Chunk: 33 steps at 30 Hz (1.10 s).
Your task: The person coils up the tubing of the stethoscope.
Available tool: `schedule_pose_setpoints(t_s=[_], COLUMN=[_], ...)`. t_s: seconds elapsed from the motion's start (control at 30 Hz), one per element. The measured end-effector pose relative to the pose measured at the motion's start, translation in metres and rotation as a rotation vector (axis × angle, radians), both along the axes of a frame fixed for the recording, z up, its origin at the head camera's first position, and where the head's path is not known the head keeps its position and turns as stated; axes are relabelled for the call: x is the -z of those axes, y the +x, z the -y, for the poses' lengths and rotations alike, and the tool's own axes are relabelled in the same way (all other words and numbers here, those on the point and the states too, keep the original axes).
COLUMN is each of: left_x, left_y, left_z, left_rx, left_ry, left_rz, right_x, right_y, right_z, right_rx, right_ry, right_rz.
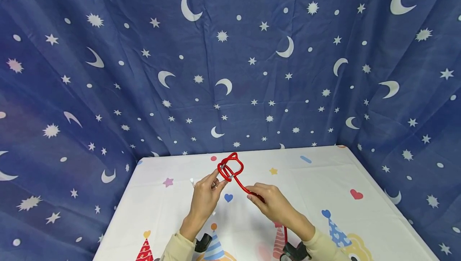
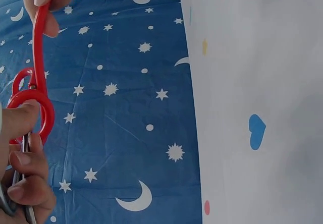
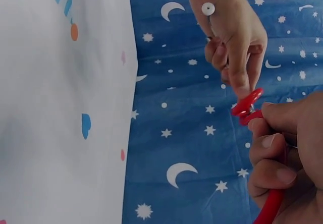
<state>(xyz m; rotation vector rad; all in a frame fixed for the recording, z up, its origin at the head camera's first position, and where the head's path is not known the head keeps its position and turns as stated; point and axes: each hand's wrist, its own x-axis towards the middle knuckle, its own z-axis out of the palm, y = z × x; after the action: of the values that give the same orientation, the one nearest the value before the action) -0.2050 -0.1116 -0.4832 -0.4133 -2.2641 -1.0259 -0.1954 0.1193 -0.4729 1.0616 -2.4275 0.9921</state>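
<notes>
Seen from the person's head, two hands work above the far half of the white-covered table: the left hand pinches the looped end of one red tube, while the right hand grips its straight run between thumb and fingers. From the left wrist, that thumb presses on a glossy red loop and the other fingers curl round slim metal rods, at least two of them. From the right wrist, the right fingers are folded snugly about the smooth, thick tube; one white round tip shows beside the left hand.
</notes>
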Motion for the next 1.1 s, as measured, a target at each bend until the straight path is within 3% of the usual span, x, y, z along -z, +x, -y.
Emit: schedule_pose_setpoints(t_s=[0.5, 0.9, 1.1], left_x=[0.001, 0.0, 0.0], left_y=[0.004, 0.01, 0.015], left_z=[-0.008, -0.009, -0.009], left_rx=[-0.038, -0.02, 0.031], left_ry=[-0.056, -0.191, -0.253], left_rz=[0.031, -0.001, -0.014], right_x=[-0.011, -0.034, -0.045], right_y=[0.009, 0.0, -0.007], right_z=[0.001, -0.005, -0.007], right_rx=[-0.039, -0.043, -0.072], right_ry=[0.068, 0.235, 0.261], right_rz=[-0.074, -0.257, -0.336])
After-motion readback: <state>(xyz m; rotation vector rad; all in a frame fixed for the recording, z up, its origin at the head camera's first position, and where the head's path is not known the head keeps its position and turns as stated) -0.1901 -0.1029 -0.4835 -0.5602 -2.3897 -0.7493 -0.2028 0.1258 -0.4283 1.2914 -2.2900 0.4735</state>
